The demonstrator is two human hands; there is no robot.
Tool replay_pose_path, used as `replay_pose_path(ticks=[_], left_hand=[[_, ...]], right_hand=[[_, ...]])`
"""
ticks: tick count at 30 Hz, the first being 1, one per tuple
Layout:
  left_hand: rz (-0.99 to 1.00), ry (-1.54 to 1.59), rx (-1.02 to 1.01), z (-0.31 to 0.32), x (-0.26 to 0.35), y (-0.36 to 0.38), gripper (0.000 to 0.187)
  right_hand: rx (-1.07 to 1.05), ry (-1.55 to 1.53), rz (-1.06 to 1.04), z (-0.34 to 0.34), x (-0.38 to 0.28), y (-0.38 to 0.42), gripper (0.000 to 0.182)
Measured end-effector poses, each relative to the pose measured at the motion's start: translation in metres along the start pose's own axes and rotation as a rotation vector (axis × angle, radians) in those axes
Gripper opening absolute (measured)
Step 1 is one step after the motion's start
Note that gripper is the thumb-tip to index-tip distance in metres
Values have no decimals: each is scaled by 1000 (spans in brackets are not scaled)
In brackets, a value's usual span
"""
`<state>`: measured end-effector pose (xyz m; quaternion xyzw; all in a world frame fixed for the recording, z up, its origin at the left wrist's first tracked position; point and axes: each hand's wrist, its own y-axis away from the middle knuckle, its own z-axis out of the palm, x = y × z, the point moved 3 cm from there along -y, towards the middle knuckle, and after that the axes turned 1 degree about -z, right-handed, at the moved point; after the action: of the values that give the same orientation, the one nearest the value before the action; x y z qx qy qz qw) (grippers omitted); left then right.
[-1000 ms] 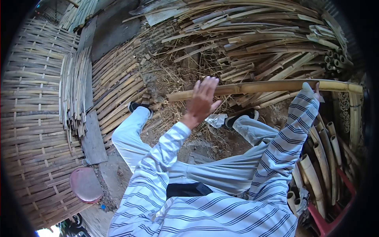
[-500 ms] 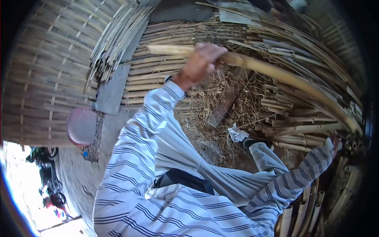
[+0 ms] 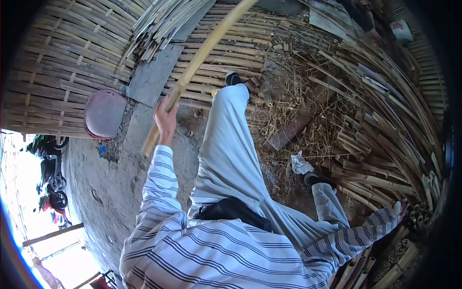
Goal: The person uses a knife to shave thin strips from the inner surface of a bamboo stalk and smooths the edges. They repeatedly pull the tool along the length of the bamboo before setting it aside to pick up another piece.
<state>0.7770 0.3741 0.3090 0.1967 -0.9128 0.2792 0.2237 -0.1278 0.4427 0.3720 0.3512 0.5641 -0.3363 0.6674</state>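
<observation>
My left hand point(image 3: 166, 115) is closed around a long bamboo pole point(image 3: 204, 53) near its lower end. The pole slants up and away to the top edge, where its far end leaves the view. Far off to the right, my right hand point(image 3: 403, 210) is beside a bundle of bamboo tubes point(image 3: 420, 215) whose hollow ends face me. It is small and dim there, so its fingers cannot be made out.
A pile of bamboo pieces point(image 3: 365, 178) lies at the right. Shavings surround a flat board point(image 3: 288, 136) on the floor. A reddish seat point(image 3: 103, 113) stands by the woven wall point(image 3: 43, 91). Slats point(image 3: 161, 24) lean at the back. Another person's hand point(image 3: 374, 33) shows top right.
My left hand has swung the bamboo pole from the right over to the left and drawn it nearer. My left leg and shoe now show. The right hand stays at the right.
</observation>
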Motion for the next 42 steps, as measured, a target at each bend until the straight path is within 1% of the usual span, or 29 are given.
replay_pose_path(ticks=[2,4,6,9,12,15,19,20,23,26,29,32,35,38,41,42], left_hand=[[-157,-111,31,18,-45,41,43],[-241,-75,-17,39,-94,78,44],[-331,-98,-11,63,-136,114,42],[-576,-107,-27,77,-155,146,38],[-645,-201,-94,87,-187,167,39],[-660,-227,-184,94,-212,177,36],[-724,-187,-246,107,-230,186,34],[-738,-208,-312,111,-233,188,32],[-782,-423,-315,124,-240,196,33],[-861,-336,-424,129,-245,196,35],[-844,-265,-478,130,-247,196,35],[-666,-243,-489,147,-275,211,34],[-680,-169,-661,158,-281,218,33],[-604,-64,-709,163,-287,223,34],[-621,47,-828,167,-293,220,30],[-601,55,-844,169,-293,215,29]], right_hand=[[-21,-17,17,6,0,-6,32],[-59,-39,39,15,1,-12,31],[-86,-58,61,22,1,-19,30],[-121,-75,104,32,9,-24,29],[-151,-90,136,42,17,-29,28],[-171,-98,176,49,31,-31,27],[-186,-99,227,58,51,-27,26],[-189,-97,239,60,57,-26,26],[-189,-89,267,64,67,-19,25],[-194,-77,287,64,73,-15,24],[-193,-63,310,64,81,-11,24],[-182,-52,333,63,91,-3,23],[-179,-37,371,56,106,-1,22],[-174,-26,402,48,122,3,22],[-171,-15,433,44,138,11,22],[-171,-17,441,44,141,14,21]])
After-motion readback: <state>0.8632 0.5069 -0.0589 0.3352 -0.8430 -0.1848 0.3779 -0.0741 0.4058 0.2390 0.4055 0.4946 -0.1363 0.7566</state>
